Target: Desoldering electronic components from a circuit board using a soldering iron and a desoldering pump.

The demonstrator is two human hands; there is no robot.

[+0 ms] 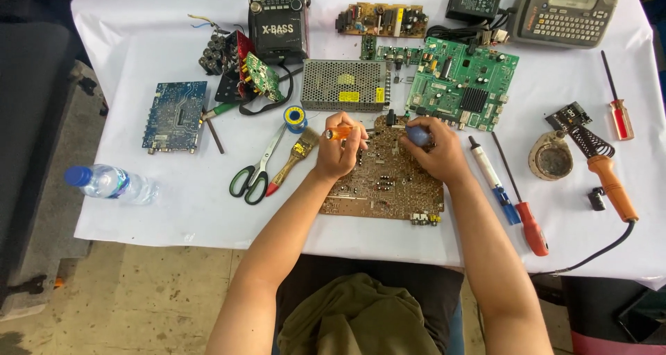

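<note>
The left hand point(338, 154) is closed around a small orange-handled tool point(340, 132), its tip pointing right across the top edge of a brown circuit board point(385, 182). The right hand point(436, 150) is closed around a blue-handled tool point(416, 134), held just above the same board's upper right corner; what its tip touches cannot be made out. Both hands rest on the brown board, which lies flat at the front middle of the white-covered table point(555, 209), directly before the person.

Just left of the left hand lie a small paintbrush point(295, 157) with a red-tipped handle, green-handled scissors point(255, 175) and a blue spool of solder point(295, 117). Behind the hands sits a perforated metal power supply box point(345, 84), with a green circuit board point(461, 83) beside it on the right.

To the right of the right hand lie a blue-and-white desoldering pump point(492, 180) and a red-handled screwdriver point(522, 201), side by side. Further right are a round tin point(552, 157), an orange-handled soldering iron point(610, 178) with a black cable, and a second, smaller red screwdriver point(616, 105).

At the far left lie a blue circuit board point(175, 116) and, near the table's edge, a plastic water bottle point(107, 183) on its side. Along the back stand a black portable radio point(278, 23), a yellowish circuit board point(381, 20), a black power adapter point(473, 5) and a grey label printer point(562, 12).
</note>
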